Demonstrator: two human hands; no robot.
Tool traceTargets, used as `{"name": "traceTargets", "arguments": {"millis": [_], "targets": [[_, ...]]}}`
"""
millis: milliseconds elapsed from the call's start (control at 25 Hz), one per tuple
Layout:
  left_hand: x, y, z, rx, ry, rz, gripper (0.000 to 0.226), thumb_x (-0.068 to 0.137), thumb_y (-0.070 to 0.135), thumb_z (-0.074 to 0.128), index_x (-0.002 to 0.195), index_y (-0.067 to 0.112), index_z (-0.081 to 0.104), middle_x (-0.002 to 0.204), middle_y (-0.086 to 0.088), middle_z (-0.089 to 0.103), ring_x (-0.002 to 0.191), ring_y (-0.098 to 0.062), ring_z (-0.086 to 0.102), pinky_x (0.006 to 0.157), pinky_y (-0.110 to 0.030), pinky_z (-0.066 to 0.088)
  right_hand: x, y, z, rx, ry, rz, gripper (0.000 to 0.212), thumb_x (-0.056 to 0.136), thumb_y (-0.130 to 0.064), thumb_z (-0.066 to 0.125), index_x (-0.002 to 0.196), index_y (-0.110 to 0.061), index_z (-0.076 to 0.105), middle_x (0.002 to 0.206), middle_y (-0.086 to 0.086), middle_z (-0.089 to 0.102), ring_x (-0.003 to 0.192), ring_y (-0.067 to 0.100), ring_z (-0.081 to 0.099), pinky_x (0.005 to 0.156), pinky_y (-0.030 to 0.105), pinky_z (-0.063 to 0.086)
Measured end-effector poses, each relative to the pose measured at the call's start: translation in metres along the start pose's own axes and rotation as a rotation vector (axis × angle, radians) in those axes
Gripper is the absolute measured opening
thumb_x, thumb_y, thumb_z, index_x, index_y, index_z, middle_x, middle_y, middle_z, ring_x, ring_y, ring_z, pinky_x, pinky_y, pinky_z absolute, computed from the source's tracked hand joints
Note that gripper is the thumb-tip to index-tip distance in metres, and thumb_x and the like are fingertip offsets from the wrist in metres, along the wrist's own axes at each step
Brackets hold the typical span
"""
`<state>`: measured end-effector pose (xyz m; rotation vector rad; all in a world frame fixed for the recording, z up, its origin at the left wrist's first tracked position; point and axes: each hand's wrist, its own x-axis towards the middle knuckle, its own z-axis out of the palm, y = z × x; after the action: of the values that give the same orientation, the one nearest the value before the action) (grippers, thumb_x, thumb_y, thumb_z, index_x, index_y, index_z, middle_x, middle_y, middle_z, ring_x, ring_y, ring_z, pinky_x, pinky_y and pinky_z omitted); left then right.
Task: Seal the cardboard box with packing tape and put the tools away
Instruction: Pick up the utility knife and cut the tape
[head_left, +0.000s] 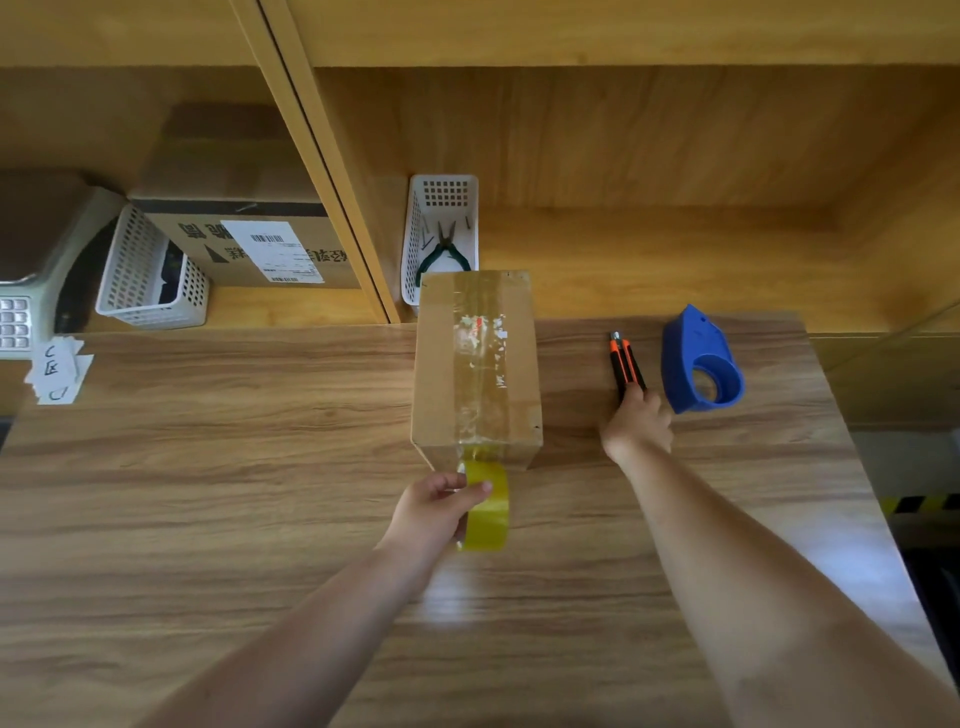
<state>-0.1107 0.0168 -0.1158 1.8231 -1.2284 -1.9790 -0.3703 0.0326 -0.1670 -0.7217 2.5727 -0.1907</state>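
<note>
1 box (475, 364); left fingers (470, 488) clench 1 tape roll (488, 506), right fingers (636, 397) grip 1 knife (626, 364).

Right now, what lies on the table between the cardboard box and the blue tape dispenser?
In the head view, the orange-and-black utility knife lies between the cardboard box and the blue tape dispenser, with the right hand on its near end.

Packing station in a stockroom or small warehouse, wooden bench (208, 467) under wood shelving, labelled carton (249, 249) with barcode sticker, weighing scale (31, 291) at far left, white baskets (150, 275) of tools, pliers (443, 254), blue tape dispenser (698, 364), handwritten paper slips (57, 371)
</note>
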Motion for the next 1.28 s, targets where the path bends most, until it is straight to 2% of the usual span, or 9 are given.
{"name": "traceTargets", "arguments": {"millis": [160,240,440,600,680,840,920,1040,1280], "targets": [[0.001,0.0,-0.002,-0.052,-0.053,-0.014,0.037,0.067,0.033,0.083,0.09,0.007,0.07,0.083,-0.017,0.065,0.075,-0.029,0.06,0.079,-0.048,0.053,0.018,0.002,0.007,0.061,0.07,0.038,0.049,0.092,-0.014,0.053,0.137,-0.008,0.035,0.139,0.02,0.037,0.126,0.039,0.039,0.1,0.049,0.041],[0.002,0.002,-0.001,-0.064,-0.056,-0.031,0.032,0.074,0.026,0.08,0.095,0.004,0.069,0.085,-0.017,0.067,0.077,-0.03,0.062,0.082,-0.049,0.054,0.024,0.002,0.009,0.069,0.079,0.072,0.045,0.094,-0.018,0.053,0.134,-0.005,0.037,0.135,0.021,0.04,0.122,0.04,0.041,0.097,0.05,0.042],[0.004,0.002,-0.002,-0.08,-0.105,-0.056,0.03,0.081,0.022,0.075,0.103,0.003,0.07,0.09,-0.016,0.069,0.082,-0.028,0.064,0.087,-0.047,0.053,0.034,0.006,0.007,0.083,0.069,0.058,0.049,0.093,-0.031,0.057,0.127,0.001,0.041,0.129,0.024,0.047,0.117,0.042,0.048,0.094,0.051,0.045],[0.002,0.003,-0.003,-0.145,-0.115,-0.084,0.025,0.082,0.017,0.073,0.103,0.003,0.071,0.087,-0.012,0.072,0.073,-0.023,0.067,0.078,-0.036,0.055,0.032,0.008,0.004,0.164,-0.07,0.06,0.04,0.089,-0.025,0.06,0.12,-0.002,0.047,0.109,0.018,0.059,0.089,0.034,0.062,0.068,0.04,0.054],[-0.002,0.002,-0.002,-0.187,-0.117,-0.106,0.028,0.081,0.016,0.074,0.105,0.002,0.07,0.085,-0.011,0.073,0.069,-0.022,0.068,0.083,-0.04,0.055,0.022,0.005,0.003,0.417,-0.153,0.174,0.036,0.093,-0.024,0.056,0.12,-0.001,0.048,0.101,0.014,0.058,0.079,0.031,0.065,0.057,0.04,0.058],[-0.013,0.001,-0.002,-0.243,-0.148,-0.111,0.023,0.081,0.01,0.073,0.103,0.002,0.07,0.094,-0.018,0.072,0.082,-0.029,0.067,0.089,-0.045,0.054,-0.009,0.004,-0.007,1.306,-0.464,0.397,0.037,0.097,-0.003,0.047,0.133,0.0,0.042,0.11,0.02,0.057,0.099,0.036,0.063,0.079,0.05,0.056],[-0.021,0.0,-0.004,-0.263,-0.183,-0.102,0.024,0.081,0.005,0.071,0.105,0.001,0.07,0.093,-0.017,0.072,0.078,-0.027,0.068,0.079,-0.04,0.057,-0.03,0.011,-0.021,1.487,-0.613,0.338,0.039,0.096,0.005,0.04,0.135,0.0,0.04,0.112,0.02,0.06,0.104,0.036,0.063,0.083,0.049,0.053],[-0.031,-0.002,-0.006,-0.286,-0.208,-0.094,0.027,0.081,0.0,0.069,0.107,0.001,0.068,0.089,-0.014,0.072,0.067,-0.021,0.069,0.062,-0.03,0.058,-0.063,0.019,-0.048,1.462,-0.651,0.134,0.034,0.094,0.01,0.037,0.125,0.0,0.048,0.113,0.02,0.062,0.097,0.031,0.064,0.083,0.046,0.051],[-0.053,-0.009,-0.009,-0.267,-0.224,-0.064,0.025,0.082,0.0,0.068,0.107,0.001,0.069,0.082,-0.011,0.072,0.062,-0.017,0.068,0.056,-0.027,0.056,-0.122,0.031,-0.088,1.297,-0.548,-0.211,0.021,0.095,-0.002,0.045,0.113,-0.003,0.055,0.088,0.016,0.067,0.066,0.023,0.06,0.052,0.031,0.047]]}}
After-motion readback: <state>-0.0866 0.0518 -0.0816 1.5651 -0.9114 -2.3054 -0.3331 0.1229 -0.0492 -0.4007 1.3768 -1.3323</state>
